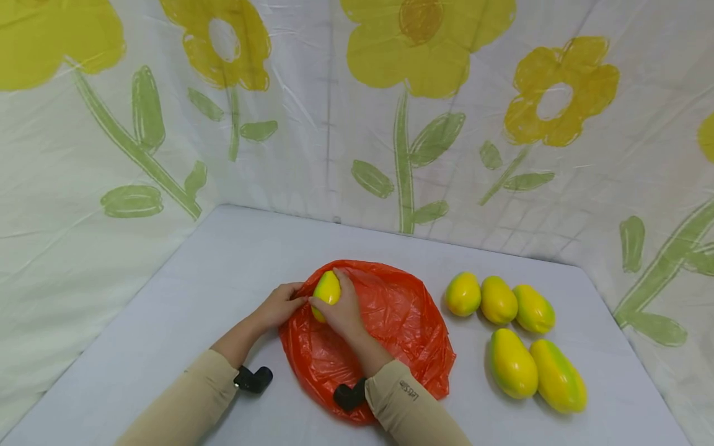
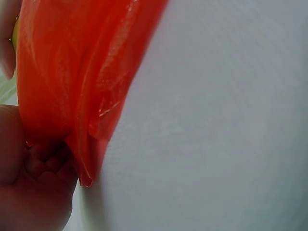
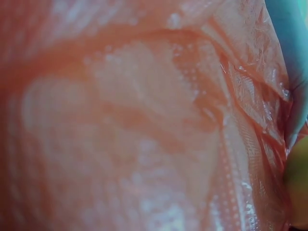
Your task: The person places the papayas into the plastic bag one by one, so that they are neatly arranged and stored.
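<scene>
A red plastic bag (image 1: pixel 398 310) lies spread on the table with its mouth open. My right hand (image 1: pixel 343 310) grips a yellow-green mango (image 1: pixel 328 288) over the bag's left part, thumb on the near side. In the right wrist view the bag fills most of the picture, and a strip of the mango (image 3: pixel 297 187) shows at the right edge beside a finger. My left hand (image 1: pixel 279 305) holds the bag's left rim. The left wrist view shows the fingers of this hand (image 2: pixel 41 187) curled behind the red plastic (image 2: pixel 72 72), the thumb in front.
To the right of the bag, three smaller yellow-green fruits (image 1: pixel 498 300) sit in a row. Two larger, longer ones (image 1: pixel 513 364) lie nearer the front. A white sheet with painted flowers (image 1: pixel 312 155) hangs behind the white table (image 1: pixel 262 238).
</scene>
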`<state>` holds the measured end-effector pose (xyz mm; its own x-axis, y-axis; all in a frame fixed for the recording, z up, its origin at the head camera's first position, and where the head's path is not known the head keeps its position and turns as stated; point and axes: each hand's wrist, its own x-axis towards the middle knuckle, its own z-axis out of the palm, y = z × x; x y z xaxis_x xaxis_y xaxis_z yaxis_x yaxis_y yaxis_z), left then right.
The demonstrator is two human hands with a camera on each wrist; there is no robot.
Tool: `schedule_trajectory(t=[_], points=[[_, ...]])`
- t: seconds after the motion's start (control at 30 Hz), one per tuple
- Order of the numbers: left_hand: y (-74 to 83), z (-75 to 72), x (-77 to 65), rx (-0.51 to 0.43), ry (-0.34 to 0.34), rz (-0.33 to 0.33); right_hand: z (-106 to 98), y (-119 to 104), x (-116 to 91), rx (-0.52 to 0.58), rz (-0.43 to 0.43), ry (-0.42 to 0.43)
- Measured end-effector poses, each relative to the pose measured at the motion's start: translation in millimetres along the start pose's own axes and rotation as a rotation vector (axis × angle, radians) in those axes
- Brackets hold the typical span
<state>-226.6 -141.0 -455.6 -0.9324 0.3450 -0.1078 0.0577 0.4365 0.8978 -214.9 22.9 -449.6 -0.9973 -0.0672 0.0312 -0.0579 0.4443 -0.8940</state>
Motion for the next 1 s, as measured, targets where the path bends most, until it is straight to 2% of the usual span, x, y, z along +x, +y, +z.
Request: schedule_trajectory(t=[0.3, 0.63, 0.83, 1.0], points=[[1.9, 0.0, -0.5, 0.001, 0.014, -0.007, -0.5, -0.9, 0.6, -0.029, -0.018, -0.021], [0.2, 0.6, 0.5, 0.015, 0.005, 0.001, -3.5, -3.7, -1.0, 0.063, -0.001, 0.005], [0.4, 1.0, 0.6, 0.004, 0.009, -0.021, -5.9, -4.5, -0.9, 0.052, 0.003, 0.008], [-0.8, -0.3, 0.2, 0.014, 0.004, -0.012, -8.3, -5.4, -0.5, 0.044, 0.0, 0.009]])
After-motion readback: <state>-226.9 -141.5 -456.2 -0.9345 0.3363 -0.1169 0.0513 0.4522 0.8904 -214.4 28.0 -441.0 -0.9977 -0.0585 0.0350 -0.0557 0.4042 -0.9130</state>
